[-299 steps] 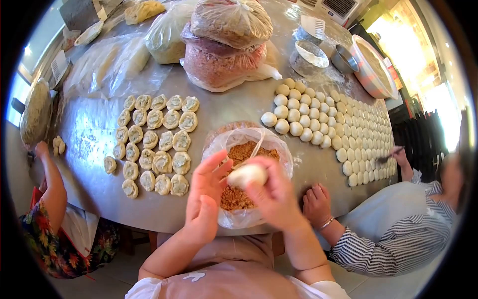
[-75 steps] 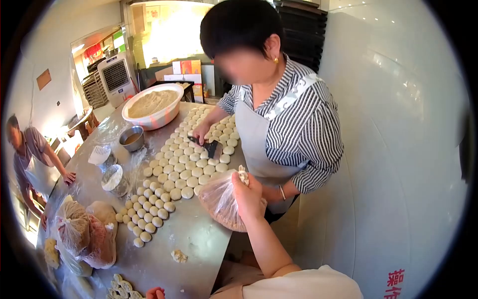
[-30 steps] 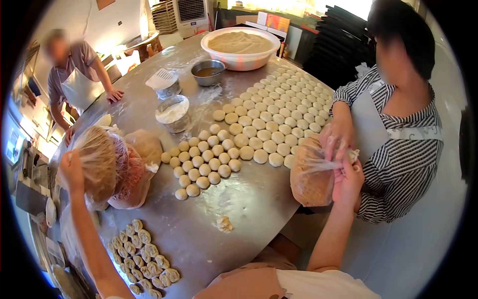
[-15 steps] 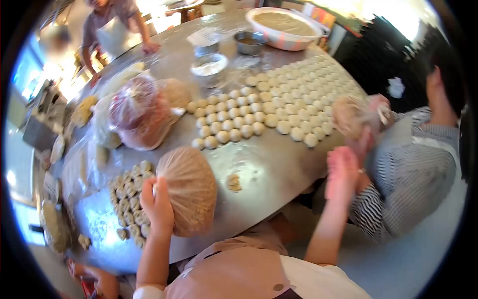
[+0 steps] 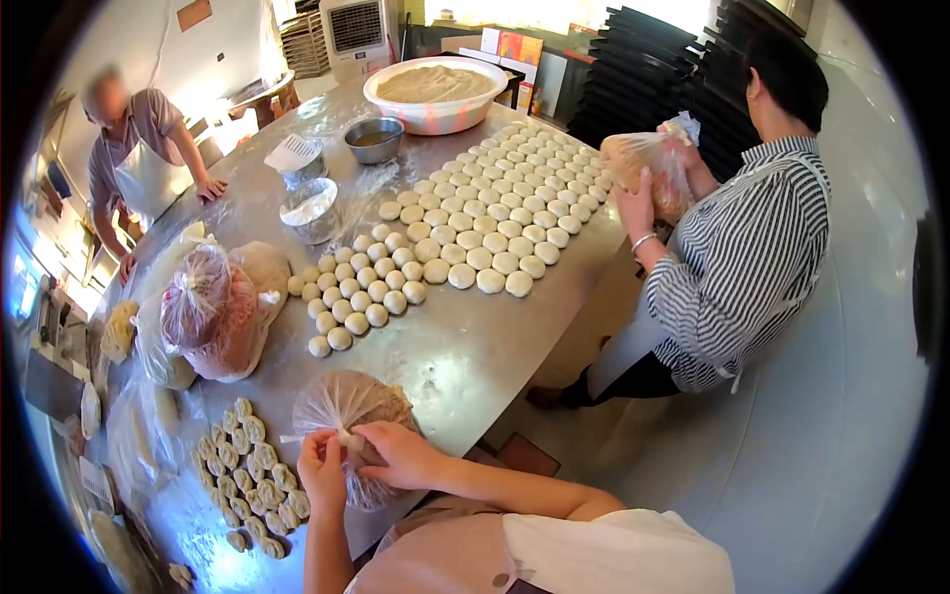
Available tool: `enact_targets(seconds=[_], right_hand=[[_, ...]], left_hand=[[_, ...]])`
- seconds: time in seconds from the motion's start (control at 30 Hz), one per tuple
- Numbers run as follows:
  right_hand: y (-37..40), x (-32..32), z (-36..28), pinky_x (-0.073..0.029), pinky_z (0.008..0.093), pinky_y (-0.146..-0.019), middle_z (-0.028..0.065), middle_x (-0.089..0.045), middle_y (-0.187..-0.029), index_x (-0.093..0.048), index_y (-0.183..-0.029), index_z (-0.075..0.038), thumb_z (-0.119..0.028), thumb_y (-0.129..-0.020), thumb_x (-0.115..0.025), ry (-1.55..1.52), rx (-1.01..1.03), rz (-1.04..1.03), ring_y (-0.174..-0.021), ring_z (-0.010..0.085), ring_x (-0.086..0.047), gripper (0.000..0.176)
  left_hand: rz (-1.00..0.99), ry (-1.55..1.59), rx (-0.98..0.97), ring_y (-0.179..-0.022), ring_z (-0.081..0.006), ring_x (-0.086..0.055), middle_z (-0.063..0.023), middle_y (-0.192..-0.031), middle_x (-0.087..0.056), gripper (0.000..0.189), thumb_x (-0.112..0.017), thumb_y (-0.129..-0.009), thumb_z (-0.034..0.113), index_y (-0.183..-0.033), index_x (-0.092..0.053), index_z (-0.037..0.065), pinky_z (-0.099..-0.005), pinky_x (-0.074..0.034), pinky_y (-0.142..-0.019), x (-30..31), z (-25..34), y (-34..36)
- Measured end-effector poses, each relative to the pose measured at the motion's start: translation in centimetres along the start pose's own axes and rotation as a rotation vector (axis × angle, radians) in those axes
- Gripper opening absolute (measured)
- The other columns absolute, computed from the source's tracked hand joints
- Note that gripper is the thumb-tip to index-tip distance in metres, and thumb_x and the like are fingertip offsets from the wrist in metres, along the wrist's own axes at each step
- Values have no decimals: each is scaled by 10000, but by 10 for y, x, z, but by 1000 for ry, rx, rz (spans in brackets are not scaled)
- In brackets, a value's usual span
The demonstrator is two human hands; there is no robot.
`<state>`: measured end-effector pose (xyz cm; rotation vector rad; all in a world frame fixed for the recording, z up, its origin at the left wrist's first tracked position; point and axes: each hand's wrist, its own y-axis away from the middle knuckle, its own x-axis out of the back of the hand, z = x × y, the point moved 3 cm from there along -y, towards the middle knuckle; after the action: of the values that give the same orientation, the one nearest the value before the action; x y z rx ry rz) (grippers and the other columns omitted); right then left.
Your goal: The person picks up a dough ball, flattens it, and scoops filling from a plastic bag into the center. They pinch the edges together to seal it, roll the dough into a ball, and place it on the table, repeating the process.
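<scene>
A clear plastic bag (image 5: 381, 398) of tan, crumbly filling rests near the front edge of the metal table, its neck tied in a knot. My left hand (image 5: 323, 473) pinches the knot from the left. From the other side my right hand (image 5: 398, 453) has its fingers closed on the bag just beside the knot. Twisted dough pieces (image 5: 252, 475) lie in a cluster left of my hands. Beyond the bag sit rows of small round dough balls (image 5: 366, 282) and, farther right, flatter dough rounds (image 5: 505, 213).
Filled plastic bags (image 5: 213, 317) stand at the left. Metal bowls (image 5: 374, 141) and a large basin (image 5: 435, 94) of powdery stuff occupy the far end. A co-worker (image 5: 732, 247) at the right holds another bag (image 5: 648, 168); another person (image 5: 148, 158) leans on the table's far left.
My right hand has come from the right, where it was raised, to the knot. My left hand has shifted from the bag's side to its neck. The view has turned right.
</scene>
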<state>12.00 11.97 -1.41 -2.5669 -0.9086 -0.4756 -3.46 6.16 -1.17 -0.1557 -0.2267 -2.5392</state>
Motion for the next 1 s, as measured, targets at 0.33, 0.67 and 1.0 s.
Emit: enact_targets(seconds=[0.33,0.67,1.0], right_hand=[[-25,-13,9,-505,393,-842,158,-626,-1023,-558,-1179,-26,-159,-785,-726,-118,17,32,-945,326,-623,449],[-37,-9,3,-504,379,-733,126,-618,-900,-650,-1001,-79,-163,-815,-714,-205,32,39,-842,308,-623,214],[-62,4,-8,-451,346,-555,103,-549,-725,-611,-812,-56,-59,-778,-714,-119,114,-16,-615,243,-553,108]], left_hand=[[57,-139,-306,-663,-83,-561,-21,-777,-595,245,-620,-847,-85,-1053,-535,18,-203,-453,-624,-7,21,6],[62,-158,-389,-864,-163,-638,-114,-942,-658,546,-599,-888,-56,-1392,-394,-13,-278,-534,-746,0,30,14],[165,-276,-572,-1104,-328,-606,-255,-1335,-486,771,-747,-765,11,-1420,-342,-1,-364,-518,-900,19,30,30]])
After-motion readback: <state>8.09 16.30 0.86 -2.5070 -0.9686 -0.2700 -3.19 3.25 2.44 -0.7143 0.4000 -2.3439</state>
